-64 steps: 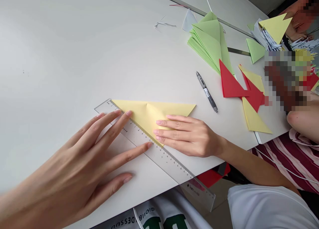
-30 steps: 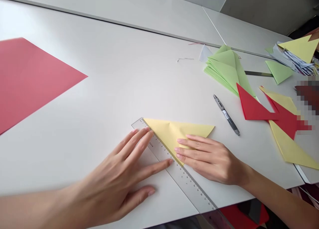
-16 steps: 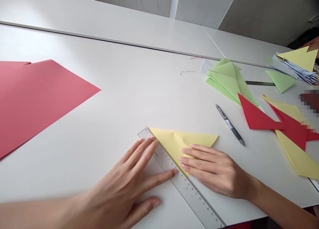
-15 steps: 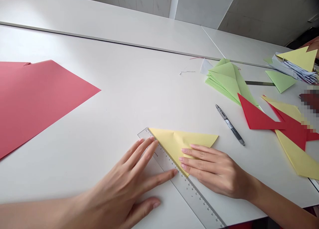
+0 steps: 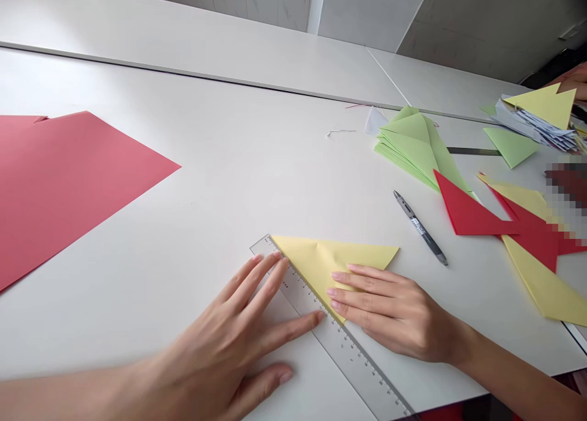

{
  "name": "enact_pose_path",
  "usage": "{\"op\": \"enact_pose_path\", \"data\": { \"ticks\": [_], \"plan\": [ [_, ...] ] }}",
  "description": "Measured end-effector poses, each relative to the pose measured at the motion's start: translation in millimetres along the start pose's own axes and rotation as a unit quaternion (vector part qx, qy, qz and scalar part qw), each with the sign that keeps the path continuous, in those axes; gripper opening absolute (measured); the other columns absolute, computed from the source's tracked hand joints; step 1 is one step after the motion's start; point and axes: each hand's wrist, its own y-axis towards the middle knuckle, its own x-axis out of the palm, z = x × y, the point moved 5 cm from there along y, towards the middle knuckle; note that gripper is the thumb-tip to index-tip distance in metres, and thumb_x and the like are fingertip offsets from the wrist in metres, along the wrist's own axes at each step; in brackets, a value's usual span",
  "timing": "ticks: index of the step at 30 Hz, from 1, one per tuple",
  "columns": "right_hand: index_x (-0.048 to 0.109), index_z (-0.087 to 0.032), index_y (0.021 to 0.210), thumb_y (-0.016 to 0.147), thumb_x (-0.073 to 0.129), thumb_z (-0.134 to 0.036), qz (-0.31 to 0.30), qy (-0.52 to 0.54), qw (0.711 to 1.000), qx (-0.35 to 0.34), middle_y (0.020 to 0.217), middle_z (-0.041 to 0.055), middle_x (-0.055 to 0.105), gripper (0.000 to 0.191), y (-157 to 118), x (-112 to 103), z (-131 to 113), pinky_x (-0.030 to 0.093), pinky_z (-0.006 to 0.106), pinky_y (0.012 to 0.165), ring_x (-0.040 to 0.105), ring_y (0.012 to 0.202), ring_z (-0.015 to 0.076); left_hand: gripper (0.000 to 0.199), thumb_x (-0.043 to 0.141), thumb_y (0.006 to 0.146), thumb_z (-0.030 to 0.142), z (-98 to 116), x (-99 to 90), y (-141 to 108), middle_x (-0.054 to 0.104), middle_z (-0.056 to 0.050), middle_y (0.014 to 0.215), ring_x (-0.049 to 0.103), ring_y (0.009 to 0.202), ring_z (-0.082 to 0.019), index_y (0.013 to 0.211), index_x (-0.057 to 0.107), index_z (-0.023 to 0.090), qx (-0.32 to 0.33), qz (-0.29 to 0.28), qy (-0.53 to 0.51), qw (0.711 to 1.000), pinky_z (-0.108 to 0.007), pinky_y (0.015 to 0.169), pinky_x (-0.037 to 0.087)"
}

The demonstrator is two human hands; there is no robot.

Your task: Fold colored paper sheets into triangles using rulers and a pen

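A folded yellow paper triangle (image 5: 300,250) lies flat on the white table. Along its lower-left edge runs a clear plastic ruler (image 5: 342,344), slanting down to the right. My left hand (image 5: 243,323) presses the ruler with spread fingertips, its thumb out to the side. On the yellow paper rests my right hand (image 5: 394,314), fingers stretched out and flat, covering the paper's lower right part. A grey pen (image 5: 419,226) lies on the table beyond my right hand.
Large red paper (image 5: 68,183) lies at the left. Folded green papers (image 5: 410,140) are stacked at the back right. Red (image 5: 470,216) and yellow folded pieces (image 5: 541,286) overlap at the right. Another person's hand (image 5: 575,82) shows at the far right edge by a paper pile (image 5: 534,124).
The view has shifted slightly, so everything sits a little further left. Both hands keep their places on the ruler and the yellow paper.
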Motion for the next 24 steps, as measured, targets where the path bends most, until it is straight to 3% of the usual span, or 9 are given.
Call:
{"op": "enact_pose_path", "data": {
  "ticks": [7, 13, 24],
  "plan": [
    [0.07, -0.008, 0.104, 0.089, 0.059, -0.005, 0.009, -0.005, 1.0, -0.011, 0.106, 0.0071, 0.074, 0.019, 2.2, -2.3, -1.3, 0.055, 0.04, 0.1, 0.065, 0.111, 0.0216, 0.06, 0.05, 0.089, 0.028, -1.4, -2.3, 3.1, 0.019, -0.015, 0.155, 0.026, 0.141, -0.039, 0.147, 0.035, 0.033, -0.008, 0.01, -0.01, 1.0, -0.059, 0.103, 0.042],
    [0.07, -0.006, 0.101, 0.085, 0.063, -0.003, 0.019, 0.004, 1.0, -0.012, 0.105, 0.0088, 0.074, 0.018, -0.4, -1.5, -0.5, 0.056, 0.042, 0.099, 0.066, 0.111, 0.0235, 0.059, 0.052, 0.09, 0.03, -1.8, -2.5, 3.5, 0.018, -0.016, 0.156, 0.029, 0.139, -0.043, 0.147, 0.036, 0.033, -0.008, 0.005, -0.023, 1.0, -0.06, 0.1, 0.044],
    [0.07, -0.003, 0.094, 0.086, 0.062, -0.002, 0.018, -0.003, 0.999, -0.027, 0.103, 0.0134, 0.074, 0.012, -2.4, -6.7, 0.9, 0.059, 0.039, 0.094, 0.068, 0.106, 0.0247, 0.057, 0.048, 0.093, 0.031, -7.3, 6.5, 9.3, 0.02, -0.007, 0.157, 0.033, 0.138, -0.037, 0.147, 0.034, 0.038, -0.029, 0.004, -0.067, 0.997, -0.06, 0.11, 0.031]
  ]
}}
